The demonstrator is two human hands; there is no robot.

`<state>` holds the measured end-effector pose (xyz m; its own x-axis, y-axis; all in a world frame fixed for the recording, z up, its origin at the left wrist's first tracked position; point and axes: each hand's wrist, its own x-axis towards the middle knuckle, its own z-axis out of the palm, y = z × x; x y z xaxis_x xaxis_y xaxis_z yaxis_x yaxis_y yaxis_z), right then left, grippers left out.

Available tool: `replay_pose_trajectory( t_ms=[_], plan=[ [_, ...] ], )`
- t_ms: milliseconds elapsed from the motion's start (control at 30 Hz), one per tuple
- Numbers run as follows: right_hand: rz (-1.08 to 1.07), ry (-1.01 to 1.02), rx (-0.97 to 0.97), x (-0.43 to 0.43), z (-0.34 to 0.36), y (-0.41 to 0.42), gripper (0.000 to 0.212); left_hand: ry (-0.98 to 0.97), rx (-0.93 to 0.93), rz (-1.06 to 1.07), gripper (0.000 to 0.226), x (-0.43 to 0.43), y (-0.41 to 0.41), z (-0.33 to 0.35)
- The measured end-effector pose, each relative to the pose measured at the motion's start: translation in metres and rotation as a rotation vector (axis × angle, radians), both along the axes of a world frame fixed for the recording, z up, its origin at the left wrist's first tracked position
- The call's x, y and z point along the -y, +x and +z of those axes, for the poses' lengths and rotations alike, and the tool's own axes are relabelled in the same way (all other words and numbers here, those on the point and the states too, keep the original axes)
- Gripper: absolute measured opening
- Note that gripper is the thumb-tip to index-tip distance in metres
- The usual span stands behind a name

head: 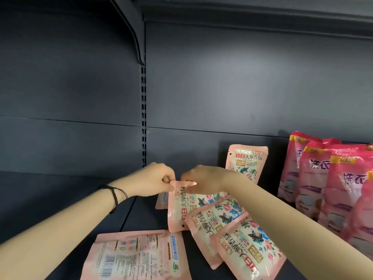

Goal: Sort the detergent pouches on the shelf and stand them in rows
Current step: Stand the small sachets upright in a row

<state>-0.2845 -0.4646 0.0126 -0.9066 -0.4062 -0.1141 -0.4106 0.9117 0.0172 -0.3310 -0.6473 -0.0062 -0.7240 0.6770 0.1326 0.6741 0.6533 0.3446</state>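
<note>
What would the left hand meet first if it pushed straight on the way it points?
Probably the right hand, pinching the same pouch just ahead; beyond it stands an upright pouch, though depth is unclear.

I see a dark grey back panel point(242, 87) across the upper frame, a slotted upright point(143, 118) left of centre, a curved bracket point(129, 23) above it, and a black bracelet point(116, 196) lower left.

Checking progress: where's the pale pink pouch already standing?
In head view, the standing pouch is right of centre at the back panel, behind the right hand, left of the dark pink pouches.
</note>
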Motion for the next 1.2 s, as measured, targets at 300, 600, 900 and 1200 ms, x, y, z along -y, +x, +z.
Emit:
replay_pose_trajectory(
  t_ms=[300,600,900,1200],
  plan=[
    [-0.112,-0.534,-0.270,-0.024,0.008,0.007,0.024,0.697,0.130,0.083,0.011,-0.002,0.013,0.009],
    [-0.449,-1.350,-0.175,-0.040,-0.015,0.026,0.029,0.846,0.148,0.009,0.062,-0.022,0.038,-0.029],
    [-0.412,-1.545,-0.425,-0.097,-0.004,0.048,0.020,0.841,0.044,-0.023,0.030,-0.094,0.022,0.010],
    [-0.549,-1.660,-0.351,-0.140,-0.041,0.061,0.020,0.760,0.109,-0.062,0.024,-0.162,0.017,-0.025]
  ],
)
